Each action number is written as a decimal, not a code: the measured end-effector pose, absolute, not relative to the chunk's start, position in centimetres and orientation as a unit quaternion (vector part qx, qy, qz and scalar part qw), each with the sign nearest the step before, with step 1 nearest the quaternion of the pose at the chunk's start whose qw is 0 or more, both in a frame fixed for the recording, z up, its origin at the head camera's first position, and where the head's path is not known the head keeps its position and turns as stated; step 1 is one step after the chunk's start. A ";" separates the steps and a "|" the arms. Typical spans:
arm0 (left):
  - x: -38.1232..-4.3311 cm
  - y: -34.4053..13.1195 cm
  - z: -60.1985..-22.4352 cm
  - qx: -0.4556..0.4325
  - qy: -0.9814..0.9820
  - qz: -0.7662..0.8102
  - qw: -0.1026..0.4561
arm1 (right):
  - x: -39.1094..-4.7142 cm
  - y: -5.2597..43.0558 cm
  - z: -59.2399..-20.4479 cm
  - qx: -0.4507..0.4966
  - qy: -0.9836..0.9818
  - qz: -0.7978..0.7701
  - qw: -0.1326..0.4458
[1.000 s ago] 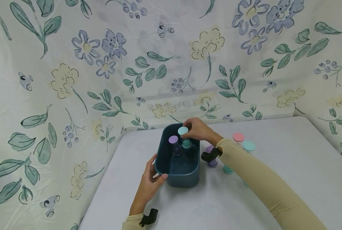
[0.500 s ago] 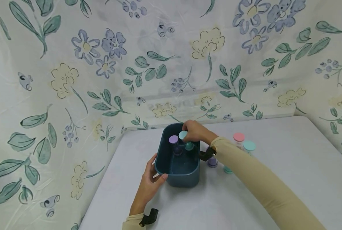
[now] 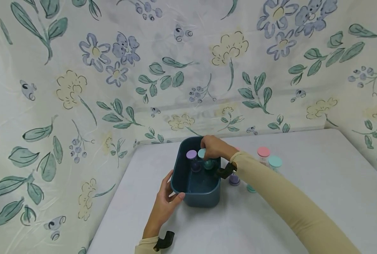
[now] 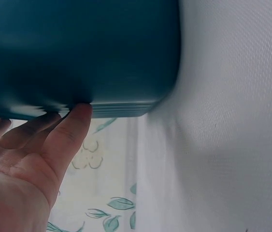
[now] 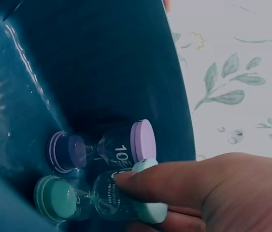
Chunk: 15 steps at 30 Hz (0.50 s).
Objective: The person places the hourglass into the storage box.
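Note:
A dark teal plastic bin (image 3: 202, 200) stands on the white table. My left hand (image 3: 164, 206) holds its near left corner, thumb at the front rim and fingers along the side. Inside the bin, my right hand (image 3: 217, 147) grips a mint-capped sand timer (image 5: 109, 195) by its upper end, thumb on the glass. That timer is upright, with green sand in its lower bulb. Close beside it stands a purple-capped sand timer (image 5: 144, 140), marked 10, with purple sand at the bottom. In the head view, the right hand hides part of the mint timer.
Right of the bin, partly behind the right forearm, stand a pink-capped sand timer (image 3: 263, 152), a mint-capped one (image 3: 275, 162) and a purple one (image 3: 234, 179). A green timer base (image 3: 251, 188) shows there too. A floral cloth (image 3: 188, 70) hangs behind the table.
My right hand has lowered the mint sand timer deeper into the bin, shifting it slightly towards the right wall. The left hand and the bin have stayed in place.

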State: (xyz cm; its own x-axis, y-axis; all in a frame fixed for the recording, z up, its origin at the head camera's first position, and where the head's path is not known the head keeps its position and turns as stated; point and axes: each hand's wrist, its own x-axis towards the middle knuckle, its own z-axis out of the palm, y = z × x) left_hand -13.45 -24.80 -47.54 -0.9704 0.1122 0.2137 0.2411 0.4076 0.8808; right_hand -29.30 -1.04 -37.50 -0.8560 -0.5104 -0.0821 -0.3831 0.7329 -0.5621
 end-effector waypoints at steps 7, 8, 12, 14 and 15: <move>-13.3 -24.6 -47.3 -0.098 -0.837 -0.535 0.058 | -29.3 -1.3 -37.6 -0.243 0.929 -0.255 0.115; -13.3 -24.6 -47.3 -0.098 -0.837 -0.535 0.059 | -29.3 -1.4 -37.7 -0.243 0.930 -0.252 0.116; -13.3 -24.7 -47.4 -0.099 -0.836 -0.537 0.058 | -29.2 -1.5 -37.8 -0.235 0.936 -0.235 0.118; -13.3 -24.7 -47.3 -0.101 -0.835 -0.538 0.056 | -29.1 -1.6 -37.7 -0.229 0.939 -0.227 0.122; -13.3 -24.7 -47.4 -0.101 -0.835 -0.538 0.056 | -29.0 -1.6 -37.6 -0.228 0.940 -0.222 0.122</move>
State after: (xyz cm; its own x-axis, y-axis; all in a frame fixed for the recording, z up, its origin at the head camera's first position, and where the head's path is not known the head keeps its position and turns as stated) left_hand -13.31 -24.74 -47.36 -0.9731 0.1086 0.2033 0.2300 0.3997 0.8873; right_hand -28.99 -1.62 -37.62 -0.8661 -0.4830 -0.1285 -0.3741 0.7971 -0.4740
